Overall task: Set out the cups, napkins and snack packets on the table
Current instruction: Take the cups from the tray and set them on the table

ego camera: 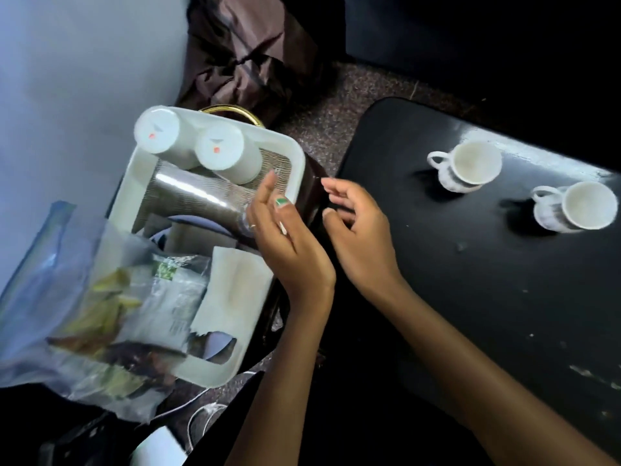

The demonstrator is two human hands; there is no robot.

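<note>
Your tray is holding two upturned cups, a napkin and snack packets. Two cups are standing on the black table. Your left hand and right hand are hovering loosely open, gripping nothing.

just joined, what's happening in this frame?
A person is laying out tea things. Two cups already stand on the black table. Two more cups sit upside down in the white tray, beside a napkin and snack packets. Left hand hovers over the tray, right hand between tray and table; both empty.
</note>
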